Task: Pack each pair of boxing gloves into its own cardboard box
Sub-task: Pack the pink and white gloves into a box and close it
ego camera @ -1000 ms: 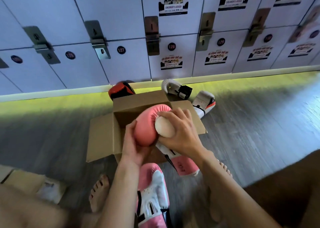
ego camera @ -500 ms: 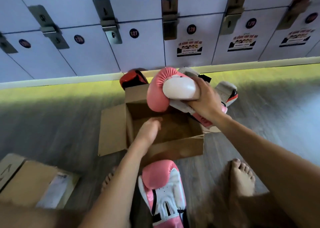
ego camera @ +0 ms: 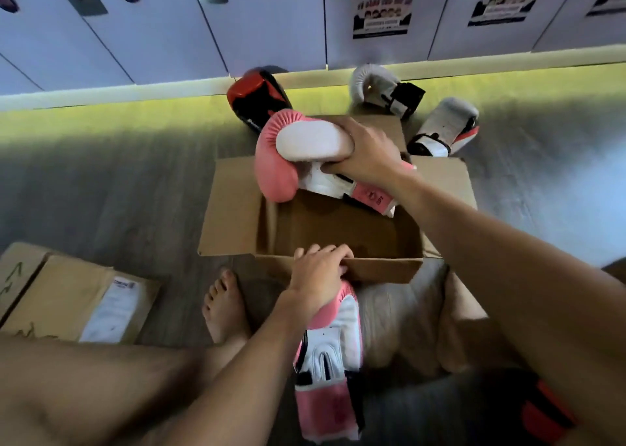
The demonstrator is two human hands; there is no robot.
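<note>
An open cardboard box [ego camera: 233,208] stands on the floor in front of me, its inside bare. My right hand [ego camera: 367,154] grips a pink and white boxing glove [ego camera: 274,171] by its thumb and palm, holding it over the box's far edge. My left hand [ego camera: 320,274] rests on the box's near flap, fingers curled over the edge. Below that hand the second pink and white glove [ego camera: 333,354] lies on the floor between my legs.
A red and black glove [ego camera: 255,98] and two white gloves [ego camera: 382,88] [ego camera: 447,123] lie behind the box by the locker wall [ego camera: 271,21]. A closed cardboard box with a label [ego camera: 67,296] sits at the left. My bare foot [ego camera: 223,306] is beside the box.
My left hand has moved from inside the box to its near flap. My right hand has lowered the pink glove toward the box's far side.
</note>
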